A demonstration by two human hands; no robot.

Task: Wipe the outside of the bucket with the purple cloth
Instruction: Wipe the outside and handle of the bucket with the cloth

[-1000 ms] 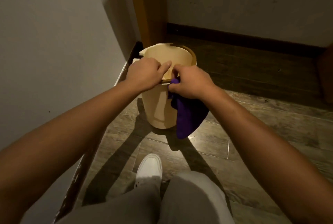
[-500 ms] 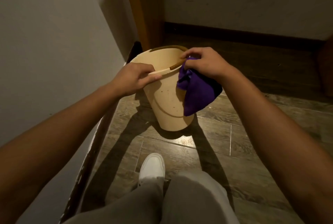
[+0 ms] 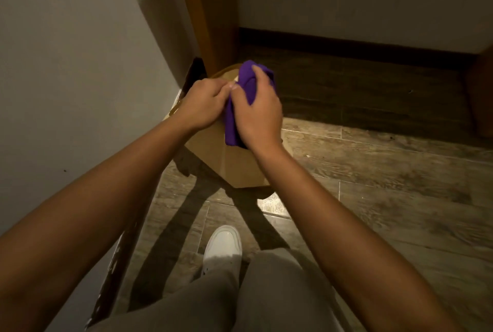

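Both hands are working at the bucket's rim.

The right hand (image 3: 257, 115) is clutching the cloth (image 3: 246, 83) against the tilted bucket (image 3: 229, 163), standing on the floor (image 3: 373, 171) by the wall (image 3: 80, 65); the left hand (image 3: 202, 103) is pinching the rim, arms outstretched.

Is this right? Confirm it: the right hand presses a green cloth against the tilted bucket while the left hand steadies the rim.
Not quite. The cloth is purple, not green, as the head view shows. The rest holds: the right hand presses it against the tilted bucket while the left hand steadies the rim.
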